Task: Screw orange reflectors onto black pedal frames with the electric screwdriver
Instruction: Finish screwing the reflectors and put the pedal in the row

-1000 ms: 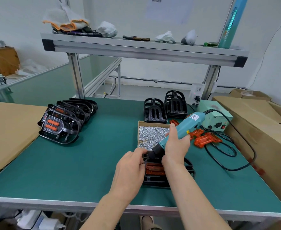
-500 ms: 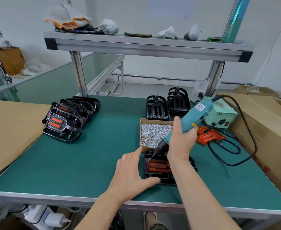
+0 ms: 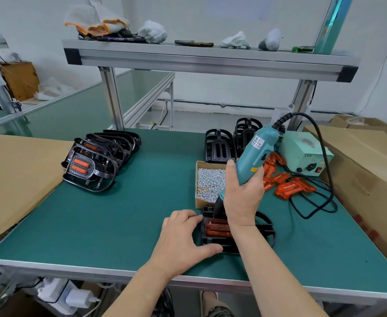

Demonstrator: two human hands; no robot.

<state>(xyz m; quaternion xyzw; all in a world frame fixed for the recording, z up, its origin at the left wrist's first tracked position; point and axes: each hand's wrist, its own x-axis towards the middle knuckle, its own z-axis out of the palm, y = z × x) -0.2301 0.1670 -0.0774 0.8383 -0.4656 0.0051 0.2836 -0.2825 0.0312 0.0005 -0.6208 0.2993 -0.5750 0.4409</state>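
Two hands work one frame [image 3: 263, 228] by the tabletop's [image 3: 130, 220] near edge, right of its middle. Left hand [image 3: 183, 239], spread wide, braces the frame's left side with fingertips and thumb. Reflector [image 3: 217, 228] sits in the frame, long axis parallel to that edge. Right hand [image 3: 242, 197], grip wrapped round the screwdriver [image 3: 255, 154], sets the bit at the reflector's far-left end; the tool leans up toward the far right corner. Half a second before, the left hand lay just off the frame and the tool leaned lower.
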